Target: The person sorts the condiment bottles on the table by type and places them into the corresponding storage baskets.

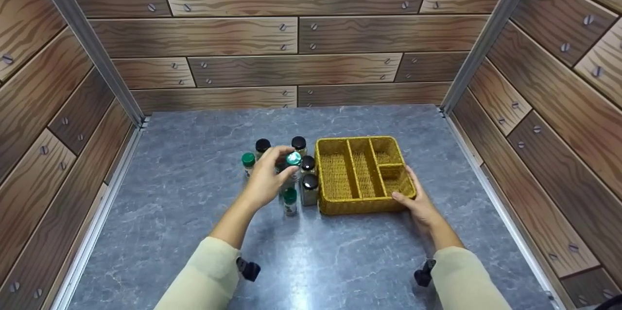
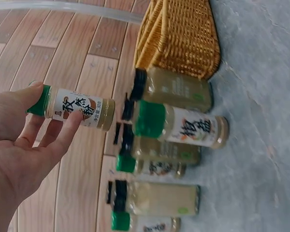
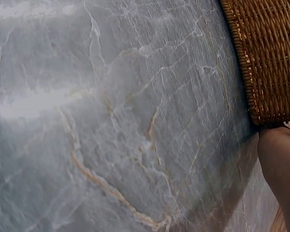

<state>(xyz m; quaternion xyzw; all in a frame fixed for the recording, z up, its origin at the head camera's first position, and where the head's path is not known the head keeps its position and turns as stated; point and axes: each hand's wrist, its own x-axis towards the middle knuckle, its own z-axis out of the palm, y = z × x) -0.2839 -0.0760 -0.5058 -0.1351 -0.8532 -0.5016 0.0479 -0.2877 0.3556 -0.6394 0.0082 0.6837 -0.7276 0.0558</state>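
Note:
My left hand [image 1: 265, 181] pinches a green-capped spice jar [image 2: 82, 107] by its cap, raised above a group of other jars. In the left wrist view this jar has a white label with dark characters and lies sideways across the picture. My right hand [image 1: 422, 205] holds the near right corner of a woven divided basket [image 1: 359, 205], thumb over the rim and fingers along the right side. In the right wrist view only part of that hand [image 3: 280, 164] shows beside the wicker wall. The basket's compartments hold nothing.
Left of the basket stand black-capped jars [image 1: 309, 189] and green-capped jars [image 1: 290, 203], several in all, close together and upright. The grey marbled tabletop [image 1: 194, 251] is bounded by wood-patterned walls [image 1: 228, 38] at the back and sides.

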